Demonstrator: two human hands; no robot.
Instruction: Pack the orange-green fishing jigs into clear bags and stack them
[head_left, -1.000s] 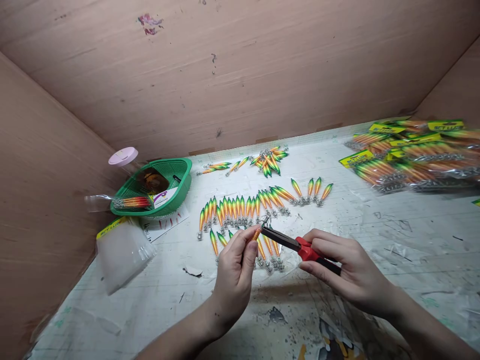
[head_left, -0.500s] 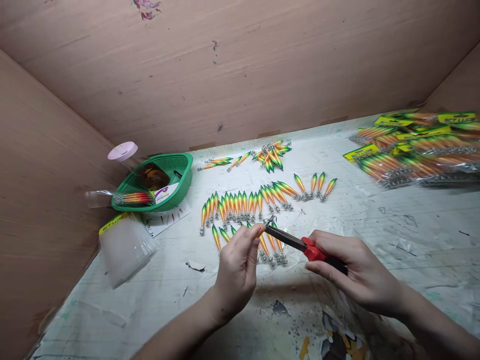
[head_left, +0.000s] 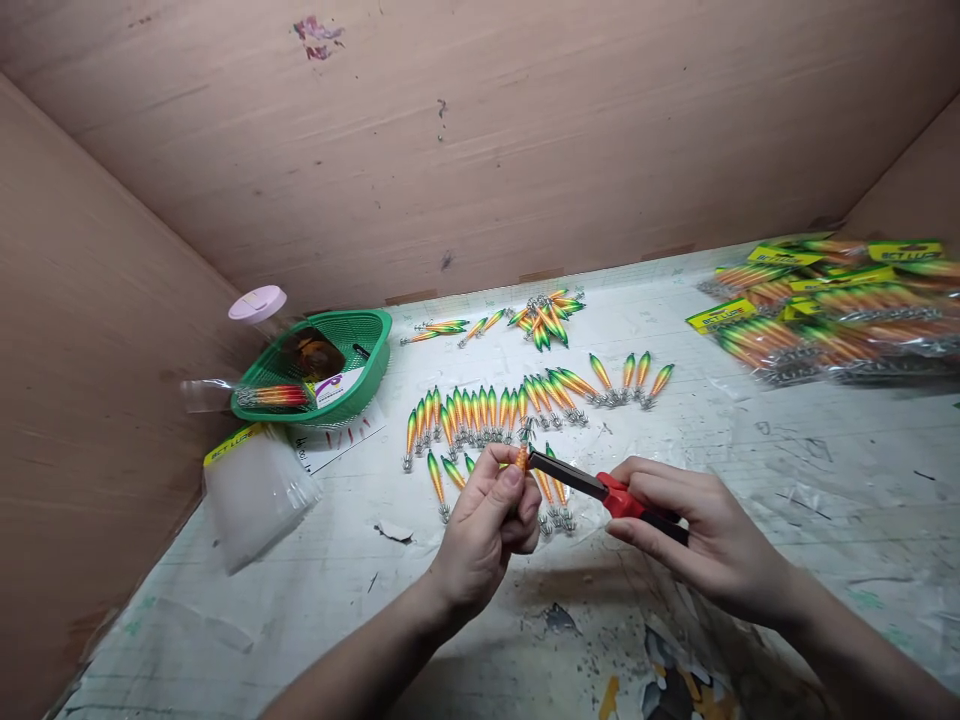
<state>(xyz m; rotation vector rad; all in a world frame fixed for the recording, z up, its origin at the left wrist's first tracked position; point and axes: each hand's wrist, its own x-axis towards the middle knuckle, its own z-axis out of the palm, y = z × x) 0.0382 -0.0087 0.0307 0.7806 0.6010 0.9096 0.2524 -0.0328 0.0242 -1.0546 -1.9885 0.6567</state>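
Pinched in my left hand [head_left: 487,530] is a fishing lure [head_left: 523,458]; its orange body shows above the thumb and its metal hooks point up. The rest of that lure is hidden by my fingers. My right hand [head_left: 690,530] grips a pair of pliers [head_left: 619,496] with red and black handles. Their dark, long jaws reach left to the lure, just below its hooks; whether they touch it I cannot tell. Behind my hands, rows of green, yellow and orange lures [head_left: 484,412] lie on the white worktop, hooks toward me.
A green basket [head_left: 379,365] at the left holds red-tipped lures and a card. Clear bags [head_left: 259,500] with a yellow header lie before it, near a pink-lidded container [head_left: 257,303]. Packed lures [head_left: 825,310] are piled at the right. A wooden wall [head_left: 562,130] closes the back.
The lure in my left hand has turned so that its hooks point more upward, and my left fingers have curled round it. The pliers have shifted slightly left. The camera view has moved a little.
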